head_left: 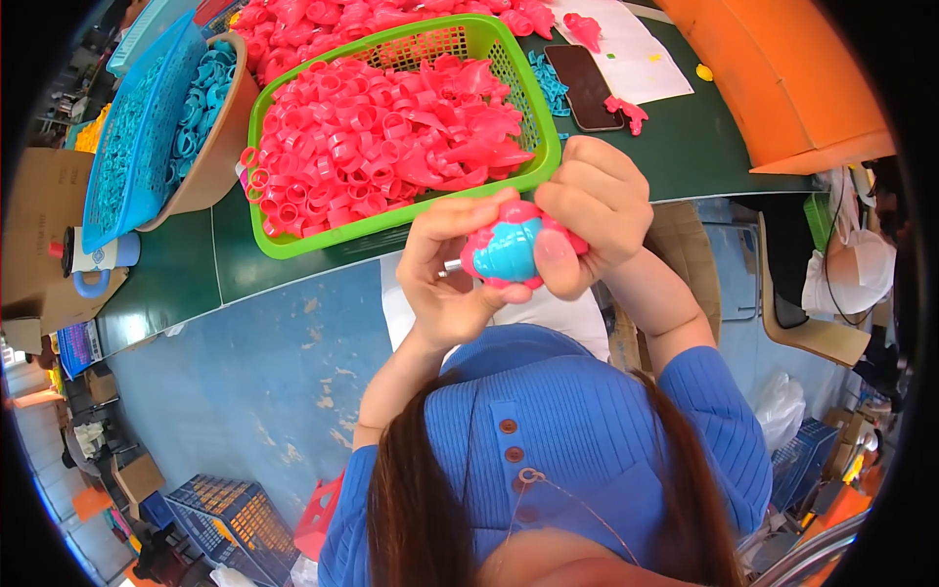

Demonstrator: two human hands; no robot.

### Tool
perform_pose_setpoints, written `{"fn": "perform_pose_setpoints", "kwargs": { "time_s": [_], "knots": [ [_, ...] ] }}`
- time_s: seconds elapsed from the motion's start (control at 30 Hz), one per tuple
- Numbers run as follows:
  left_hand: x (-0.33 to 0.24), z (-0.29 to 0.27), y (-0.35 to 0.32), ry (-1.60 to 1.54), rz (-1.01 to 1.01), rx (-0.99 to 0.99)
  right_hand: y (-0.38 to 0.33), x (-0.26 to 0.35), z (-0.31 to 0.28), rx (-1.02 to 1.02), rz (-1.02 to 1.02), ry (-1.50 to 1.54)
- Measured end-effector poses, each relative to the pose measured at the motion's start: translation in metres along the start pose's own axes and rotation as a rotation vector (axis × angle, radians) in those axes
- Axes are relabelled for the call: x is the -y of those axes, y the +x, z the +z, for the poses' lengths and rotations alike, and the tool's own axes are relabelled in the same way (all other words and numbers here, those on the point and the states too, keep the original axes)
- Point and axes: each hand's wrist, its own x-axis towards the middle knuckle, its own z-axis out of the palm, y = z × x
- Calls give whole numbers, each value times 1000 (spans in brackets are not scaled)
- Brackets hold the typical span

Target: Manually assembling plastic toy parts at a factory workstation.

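Between my two hands, just off the near edge of the table, is a small pink and turquoise plastic toy part (509, 250). My left hand (442, 269) grips its left side, with a short metal pin (451, 266) poking out between the fingers. On its right side my right hand (595, 217) is closed, the thumb pressed on the pink piece and the other fingers curled above. Right behind my hands stands a green basket (550, 157) heaped with pink plastic rings (337, 147) and larger pink moulded pieces (460, 147).
A blue basket (147, 201) and a tan tub (238, 108) of turquoise parts stand at the left, near a white mug (98, 256). More pink parts (323, 29) lie behind. A phone (587, 88), white paper (636, 59) and an orange box (782, 88) are at the right.
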Motion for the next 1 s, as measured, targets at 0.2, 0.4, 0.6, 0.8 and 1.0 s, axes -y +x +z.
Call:
{"fn": "perform_pose_setpoints", "kwargs": {
  "time_s": [0.2,0.4,0.6,0.8,1.0],
  "knots": [
    [-2,5,-1,-3,65,17,5,6,-12,171,26,107],
    [3,-2,2,-17,45,-35,-10,-5,-2,147,22,183],
    [2,-3,5,-155,-102,-73,-19,-4,-6,178,97,311],
    [4,2,6,59,-74,-321,-19,-3,-4,99,169,205],
    [6,4,1,89,-154,-295,-33,2,8,83,177,160]
  ]
}}
